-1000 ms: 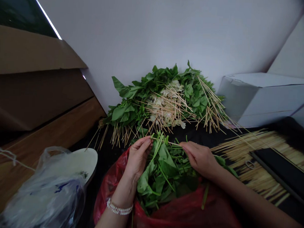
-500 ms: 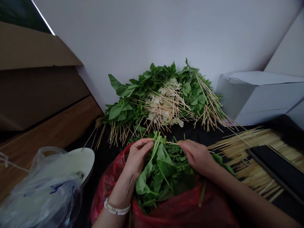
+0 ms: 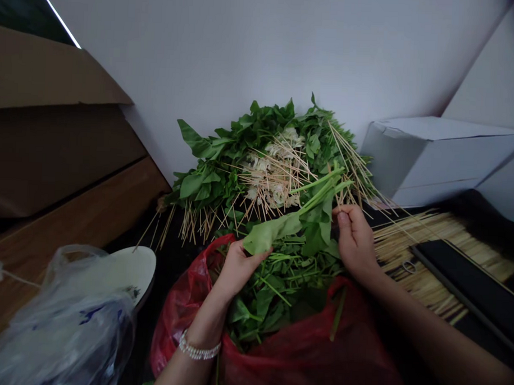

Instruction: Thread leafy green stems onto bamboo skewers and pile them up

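Observation:
My left hand [image 3: 236, 266] pinches the tip of a large leaf of a bunch of green leafy stalks [image 3: 307, 208]. My right hand [image 3: 356, 241] grips the same bunch near its middle, its stems pointing up and to the right. Both hands hover over an open red plastic bag [image 3: 314, 357] filled with loose greens [image 3: 274, 283]. Behind them, against the wall, lies a pile of skewered greens [image 3: 266, 165] with bamboo sticks poking out.
A heap of bare bamboo skewers [image 3: 411, 248] lies to the right beside a black tray [image 3: 468, 278]. White boxes [image 3: 435, 159] stand at the back right, cardboard boxes [image 3: 52, 123] at the left. A clear plastic bag [image 3: 62, 326] and a white plate [image 3: 136, 267] sit lower left.
Both hands have lifted a bunch of stalks out of the bag and turned it so its stems point up and right; my right hand moved right, my left dropped to the leaf tip.

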Action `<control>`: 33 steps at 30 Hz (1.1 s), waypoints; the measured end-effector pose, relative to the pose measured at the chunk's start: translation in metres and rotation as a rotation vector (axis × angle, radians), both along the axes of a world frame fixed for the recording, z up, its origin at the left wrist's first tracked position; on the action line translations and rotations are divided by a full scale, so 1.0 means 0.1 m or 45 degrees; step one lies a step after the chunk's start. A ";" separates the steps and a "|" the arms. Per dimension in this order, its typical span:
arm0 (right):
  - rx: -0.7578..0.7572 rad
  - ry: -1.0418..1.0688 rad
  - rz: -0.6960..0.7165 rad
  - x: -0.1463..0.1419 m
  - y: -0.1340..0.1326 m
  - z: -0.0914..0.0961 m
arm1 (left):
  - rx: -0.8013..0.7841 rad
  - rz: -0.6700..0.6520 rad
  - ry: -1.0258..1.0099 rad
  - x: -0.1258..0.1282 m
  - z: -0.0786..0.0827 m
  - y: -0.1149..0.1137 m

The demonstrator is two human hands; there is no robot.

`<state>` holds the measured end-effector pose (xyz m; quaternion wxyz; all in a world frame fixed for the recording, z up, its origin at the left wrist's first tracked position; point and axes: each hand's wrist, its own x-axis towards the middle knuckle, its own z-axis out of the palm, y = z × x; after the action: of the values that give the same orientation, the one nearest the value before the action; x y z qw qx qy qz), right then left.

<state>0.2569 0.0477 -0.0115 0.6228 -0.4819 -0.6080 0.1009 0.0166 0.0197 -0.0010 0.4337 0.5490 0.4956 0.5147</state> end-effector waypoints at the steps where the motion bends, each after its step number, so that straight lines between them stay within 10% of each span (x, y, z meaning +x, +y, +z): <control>1: -0.006 0.017 0.012 0.00 0.00 0.00 | 0.019 -0.005 0.057 0.00 0.00 0.00; 12: -0.037 0.086 0.059 -0.01 0.01 -0.01 | 0.230 -0.315 0.522 0.01 -0.05 -0.04; 17: -0.064 0.111 0.107 -0.01 0.01 -0.04 | 0.415 -0.133 0.890 0.04 -0.13 -0.04; 33: -0.075 0.134 0.141 -0.03 0.00 -0.03 | -0.057 0.099 -0.602 -0.14 -0.07 0.04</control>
<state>0.2541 0.0478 -0.0143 0.6329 -0.4596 -0.5970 0.1783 0.0023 0.0232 -0.0079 0.5296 0.3840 0.4121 0.6342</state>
